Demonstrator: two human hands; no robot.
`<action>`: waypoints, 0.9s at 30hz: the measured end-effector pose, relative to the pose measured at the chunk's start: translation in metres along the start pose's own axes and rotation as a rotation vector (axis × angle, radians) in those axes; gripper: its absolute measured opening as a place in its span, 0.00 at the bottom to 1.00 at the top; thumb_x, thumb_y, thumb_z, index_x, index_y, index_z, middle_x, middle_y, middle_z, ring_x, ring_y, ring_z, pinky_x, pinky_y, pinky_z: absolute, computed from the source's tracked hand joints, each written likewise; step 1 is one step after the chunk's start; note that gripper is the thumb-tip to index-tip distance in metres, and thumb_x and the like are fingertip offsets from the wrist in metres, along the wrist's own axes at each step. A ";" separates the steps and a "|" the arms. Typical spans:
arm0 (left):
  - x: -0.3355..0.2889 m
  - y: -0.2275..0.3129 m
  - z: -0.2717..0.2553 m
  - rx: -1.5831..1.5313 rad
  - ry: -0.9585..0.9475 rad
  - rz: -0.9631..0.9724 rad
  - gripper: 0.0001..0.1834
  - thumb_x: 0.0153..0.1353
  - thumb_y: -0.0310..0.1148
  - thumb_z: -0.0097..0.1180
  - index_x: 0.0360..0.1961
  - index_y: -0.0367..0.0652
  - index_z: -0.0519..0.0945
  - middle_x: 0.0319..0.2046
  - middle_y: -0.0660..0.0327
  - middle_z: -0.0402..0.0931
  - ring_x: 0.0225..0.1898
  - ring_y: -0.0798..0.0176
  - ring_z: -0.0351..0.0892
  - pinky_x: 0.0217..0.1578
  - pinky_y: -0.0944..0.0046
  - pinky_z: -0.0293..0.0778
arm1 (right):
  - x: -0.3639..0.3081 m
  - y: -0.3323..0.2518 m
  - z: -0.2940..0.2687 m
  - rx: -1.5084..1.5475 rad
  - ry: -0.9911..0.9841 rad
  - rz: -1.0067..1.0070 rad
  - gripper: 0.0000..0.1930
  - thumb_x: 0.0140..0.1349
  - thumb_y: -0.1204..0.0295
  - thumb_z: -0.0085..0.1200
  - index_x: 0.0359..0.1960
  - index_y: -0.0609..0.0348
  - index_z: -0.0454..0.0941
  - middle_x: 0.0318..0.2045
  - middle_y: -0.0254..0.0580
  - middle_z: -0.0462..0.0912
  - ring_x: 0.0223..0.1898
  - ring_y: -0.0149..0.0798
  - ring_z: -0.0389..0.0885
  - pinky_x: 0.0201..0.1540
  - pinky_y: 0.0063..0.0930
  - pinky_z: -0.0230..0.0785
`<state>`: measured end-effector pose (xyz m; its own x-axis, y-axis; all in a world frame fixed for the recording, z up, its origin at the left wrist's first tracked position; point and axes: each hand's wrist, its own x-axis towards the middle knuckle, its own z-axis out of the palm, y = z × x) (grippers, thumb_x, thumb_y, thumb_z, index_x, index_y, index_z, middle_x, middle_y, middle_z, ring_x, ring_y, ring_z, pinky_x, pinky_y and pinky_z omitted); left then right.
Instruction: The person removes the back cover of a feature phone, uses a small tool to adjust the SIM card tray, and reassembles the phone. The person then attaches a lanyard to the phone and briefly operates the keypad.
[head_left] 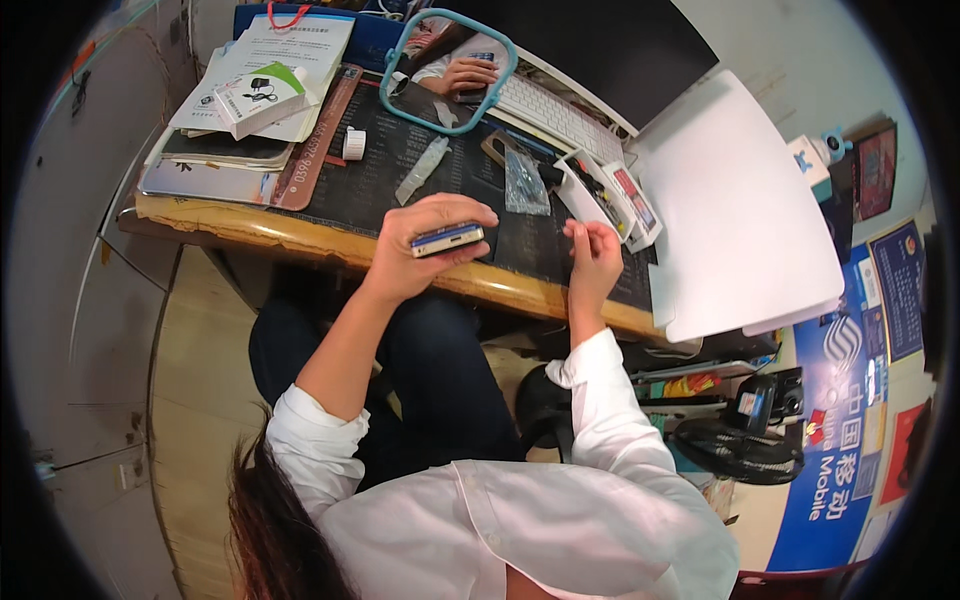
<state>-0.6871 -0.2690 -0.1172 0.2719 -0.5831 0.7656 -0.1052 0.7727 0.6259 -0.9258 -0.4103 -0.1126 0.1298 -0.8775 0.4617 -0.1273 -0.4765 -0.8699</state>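
Observation:
My left hand (405, 262) is wrapped round a smartphone (446, 240), holding it above the desk's front edge with its bottom end and port toward me. The phone's casing shows a blue and a pale layer; its screen is out of sight. To the right, my right hand (596, 256) is closed, thumb and fingertips pinched together beside an open white box (590, 200). What the pinch holds, if anything, is too small to make out. Small items lie inside that box. A clear plastic bag (526, 183) lies between the hands, farther back, and a crumpled translucent wrapper (424, 170) lies beyond the left hand.
A blue-framed mirror (399, 55) stands at the back, reflecting a hand. Behind are a keyboard (560, 117) and a monitor (640, 50). Papers (290, 50) with a small charger box (258, 103) are at left, near a white cap (354, 143). A large white panel (735, 210) stands right.

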 end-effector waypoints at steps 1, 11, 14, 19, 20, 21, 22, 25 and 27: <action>-0.001 -0.001 0.005 -0.016 0.028 0.026 0.19 0.48 0.16 0.71 0.44 0.37 0.86 0.43 0.56 0.87 0.51 0.54 0.85 0.53 0.59 0.78 | -0.005 -0.006 0.002 0.005 0.007 -0.003 0.06 0.71 0.73 0.58 0.43 0.61 0.75 0.41 0.43 0.88 0.41 0.29 0.86 0.35 0.17 0.70; -0.016 -0.006 0.028 -0.155 0.105 -0.004 0.21 0.47 0.26 0.72 0.46 0.39 0.87 0.42 0.55 0.87 0.47 0.52 0.86 0.53 0.57 0.77 | -0.049 -0.157 0.030 0.005 -0.437 -0.483 0.10 0.64 0.86 0.59 0.43 0.62 0.73 0.40 0.54 0.85 0.41 0.42 0.88 0.31 0.20 0.73; -0.016 -0.008 0.027 -0.173 0.080 0.004 0.21 0.48 0.26 0.72 0.46 0.38 0.86 0.43 0.55 0.86 0.47 0.51 0.86 0.52 0.57 0.77 | -0.049 -0.162 0.047 -0.050 -0.509 -0.636 0.15 0.57 0.88 0.64 0.43 0.61 0.76 0.38 0.51 0.87 0.40 0.43 0.89 0.35 0.24 0.71; -0.016 -0.010 0.025 -0.219 0.133 0.001 0.22 0.46 0.26 0.74 0.46 0.36 0.86 0.44 0.54 0.87 0.48 0.51 0.86 0.51 0.57 0.78 | -0.045 -0.174 0.054 -0.311 -0.612 -0.755 0.19 0.50 0.87 0.69 0.42 0.56 0.77 0.38 0.42 0.89 0.38 0.40 0.86 0.39 0.28 0.69; -0.017 -0.009 0.025 -0.219 0.141 0.002 0.23 0.45 0.26 0.75 0.46 0.36 0.86 0.44 0.54 0.87 0.48 0.51 0.86 0.51 0.57 0.78 | -0.046 -0.174 0.055 -0.329 -0.609 -0.761 0.19 0.50 0.87 0.69 0.42 0.56 0.78 0.39 0.40 0.89 0.38 0.40 0.85 0.39 0.28 0.68; -0.017 -0.009 0.024 -0.214 0.148 0.004 0.24 0.44 0.26 0.76 0.46 0.35 0.86 0.44 0.54 0.87 0.48 0.51 0.86 0.51 0.57 0.79 | -0.047 -0.175 0.057 -0.341 -0.605 -0.769 0.20 0.49 0.87 0.69 0.42 0.55 0.78 0.39 0.39 0.89 0.37 0.39 0.85 0.40 0.28 0.67; -0.017 -0.008 0.024 -0.221 0.162 -0.008 0.23 0.45 0.25 0.75 0.46 0.35 0.86 0.44 0.54 0.87 0.48 0.52 0.86 0.51 0.57 0.79 | -0.047 -0.175 0.059 -0.343 -0.604 -0.777 0.20 0.50 0.86 0.69 0.42 0.55 0.78 0.39 0.39 0.89 0.37 0.39 0.84 0.40 0.28 0.67; -0.019 -0.008 0.022 -0.224 0.205 -0.025 0.22 0.47 0.22 0.73 0.47 0.34 0.85 0.43 0.53 0.87 0.47 0.52 0.86 0.50 0.57 0.79 | -0.050 -0.177 0.063 -0.351 -0.604 -0.798 0.19 0.50 0.86 0.70 0.42 0.55 0.78 0.39 0.38 0.89 0.37 0.38 0.83 0.40 0.28 0.67; -0.019 -0.008 0.021 -0.203 0.237 -0.007 0.21 0.49 0.21 0.72 0.47 0.34 0.85 0.43 0.53 0.87 0.47 0.52 0.85 0.49 0.57 0.79 | -0.049 -0.178 0.066 -0.360 -0.608 -0.817 0.19 0.51 0.85 0.70 0.42 0.55 0.78 0.39 0.38 0.89 0.37 0.39 0.84 0.40 0.28 0.67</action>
<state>-0.7119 -0.2696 -0.1338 0.4902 -0.5319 0.6905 0.0836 0.8173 0.5702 -0.8448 -0.2784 0.0084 0.7603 -0.1607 0.6294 -0.0498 -0.9805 -0.1901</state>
